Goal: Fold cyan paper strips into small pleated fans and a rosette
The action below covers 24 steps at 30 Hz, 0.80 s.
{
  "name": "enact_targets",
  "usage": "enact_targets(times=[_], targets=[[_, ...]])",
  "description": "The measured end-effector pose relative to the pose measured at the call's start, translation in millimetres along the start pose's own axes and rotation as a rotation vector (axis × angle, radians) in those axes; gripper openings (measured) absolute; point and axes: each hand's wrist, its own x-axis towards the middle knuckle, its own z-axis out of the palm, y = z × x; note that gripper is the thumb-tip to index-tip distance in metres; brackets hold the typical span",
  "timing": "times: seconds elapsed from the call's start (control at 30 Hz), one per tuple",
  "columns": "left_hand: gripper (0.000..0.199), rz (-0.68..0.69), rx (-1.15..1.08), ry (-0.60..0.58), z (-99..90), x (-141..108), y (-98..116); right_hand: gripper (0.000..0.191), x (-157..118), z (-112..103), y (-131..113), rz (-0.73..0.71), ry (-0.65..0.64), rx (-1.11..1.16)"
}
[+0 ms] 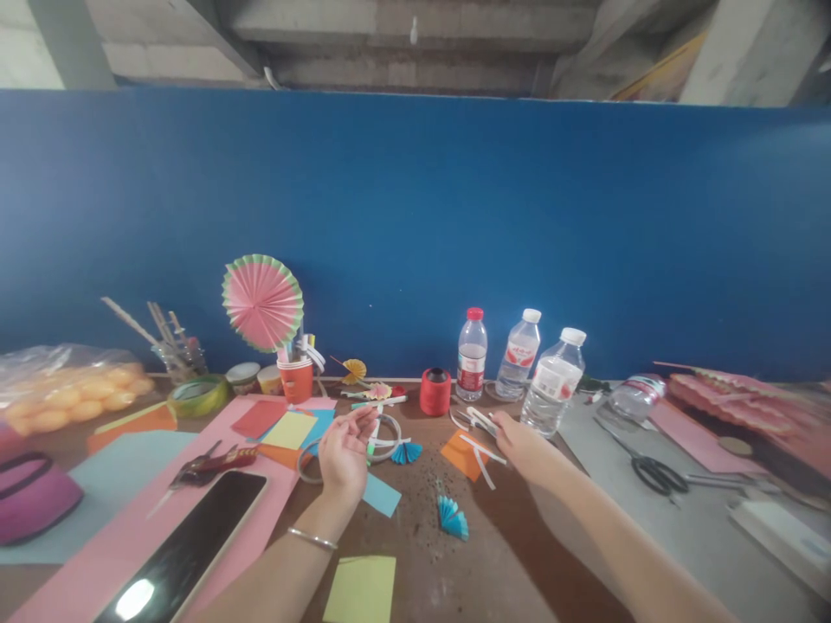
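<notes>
My left hand [347, 454] is raised over the table's middle, fingers curled together. What they pinch, if anything, is too small to make out. Just beyond its fingertips lie a thin white-and-green piece [389, 401] and a roll of tape [389, 439]. Farther right, my right hand [523, 446] has thumb and fingers closed at the end of a white strip [480, 420]. Other white strips [484, 460] lie over an orange paper square [464, 453] beside it. Two folded blue paper fans, one near [453, 519] and one farther back [407, 452], rest between my hands.
Three bottles [551, 389] and a red thread spool [435, 393] stand at the back. A pink pleated fan [263, 303] rises by a red cup [296, 381]. A phone [188, 554] lies left on pink paper; black scissors [655, 474] lie right. Blue wall [415, 216] behind.
</notes>
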Motion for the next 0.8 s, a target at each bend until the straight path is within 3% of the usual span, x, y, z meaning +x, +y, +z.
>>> enact_targets(times=[0.1,0.3,0.47,0.63,0.8], targets=[[0.017,0.015,0.016,0.002,-0.8,0.8,-1.9,0.027,9.4,6.8,-33.2,-0.094,0.078,0.117],[0.016,0.027,0.027,0.007,-1.7,1.9,-2.2,0.033,34.8,28.5,-84.2,-0.106,0.18,0.145],[0.017,0.007,0.028,0.005,-0.4,2.1,-0.9,0.034,39.1,42.8,-83.9,-0.099,0.142,0.033],[0.011,0.002,0.074,-0.059,4.2,4.3,1.3,0.033,33.1,43.9,-81.3,-0.07,0.096,-0.088],[0.011,-0.009,0.127,-0.154,21.0,18.4,4.6,0.031,32.1,43.4,-81.2,-0.028,0.045,-0.133]])
